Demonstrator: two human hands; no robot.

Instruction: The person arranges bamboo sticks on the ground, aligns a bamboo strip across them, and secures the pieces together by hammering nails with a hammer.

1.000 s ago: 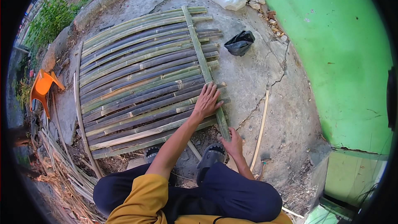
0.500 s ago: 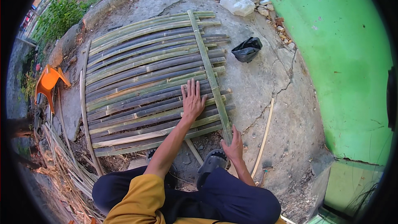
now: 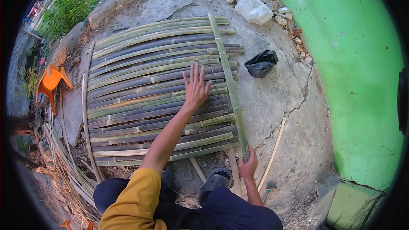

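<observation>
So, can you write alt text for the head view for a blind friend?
A person's right hand holds the near end of a bamboo strip laid across bamboo slats; the left hand is spread over them. A black bag and green wall are to the right.

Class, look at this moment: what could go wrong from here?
The bare right hand holds the crosswise bamboo strip only at its near end, so its far end might swing askew. The bare left hand, spread over the bamboo slats, could catch a splinter on an edge.
</observation>
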